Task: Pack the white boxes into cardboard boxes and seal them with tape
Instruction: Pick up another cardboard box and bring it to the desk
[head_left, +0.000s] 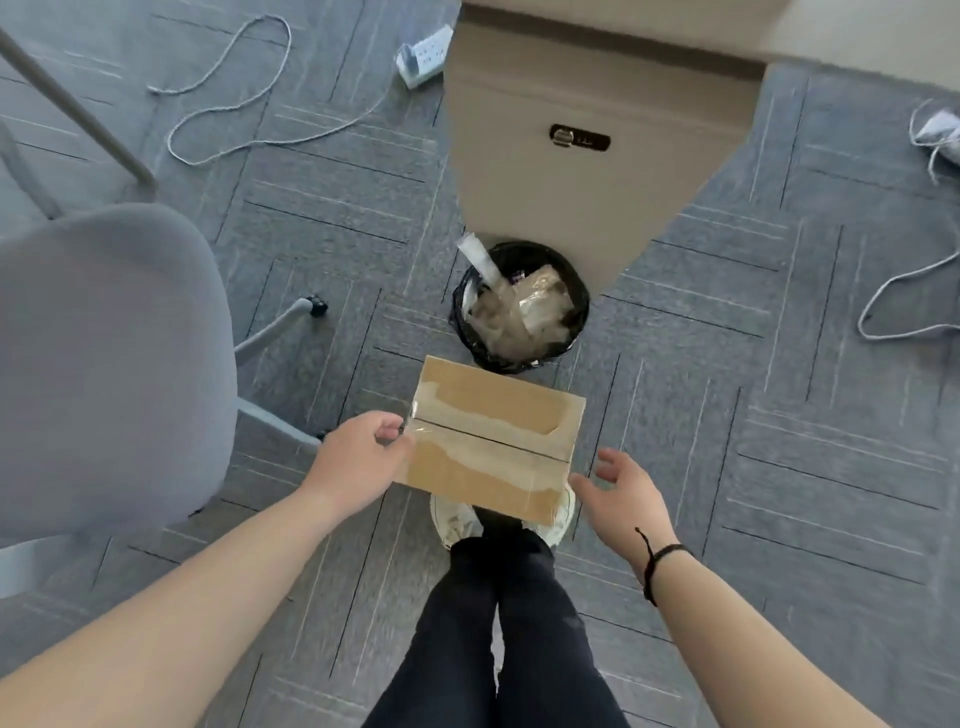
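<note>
Looking down at the cardboard box (496, 441): just beyond it sits a black trash bin (521, 306) stuffed with wrapping, with a beige cabinet (587, 171) behind that. A grey chair (104, 364) is off to the box's left. The box is taped shut and held above the carpet. Left hand (358, 460) pinches its left edge, right hand (621, 491) is spread open just beside its right corner, maybe barely touching.
</note>
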